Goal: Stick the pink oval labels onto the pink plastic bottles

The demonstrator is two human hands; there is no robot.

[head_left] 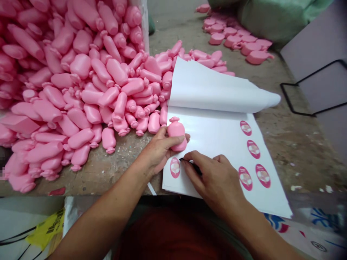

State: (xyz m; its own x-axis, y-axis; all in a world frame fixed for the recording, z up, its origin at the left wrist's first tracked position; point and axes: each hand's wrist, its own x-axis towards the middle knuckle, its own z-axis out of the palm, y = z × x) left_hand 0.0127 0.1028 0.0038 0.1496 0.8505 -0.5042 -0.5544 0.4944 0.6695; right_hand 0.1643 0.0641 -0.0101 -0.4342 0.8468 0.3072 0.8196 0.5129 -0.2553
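My left hand (162,148) is closed around a small pink bottle (176,130), its capped end pointing away from me, over the left edge of a white sticker sheet (211,133). In my right hand (207,169) is a thin black tool (193,165), its tip beside an oval pink-and-white sticker (175,167) on the sheet. More oval stickers (253,148) lie on the sheet's right side, one partly beside my right hand. The upper sheets (217,88) of the stack are folded back.
A big heap of pink bottles (108,72) covers the left and spills behind the sheets. Flat pink pieces (251,47) lie at the back right by a green bag (271,18). A black metal frame (298,112) stands at the right of the wooden table (119,169).
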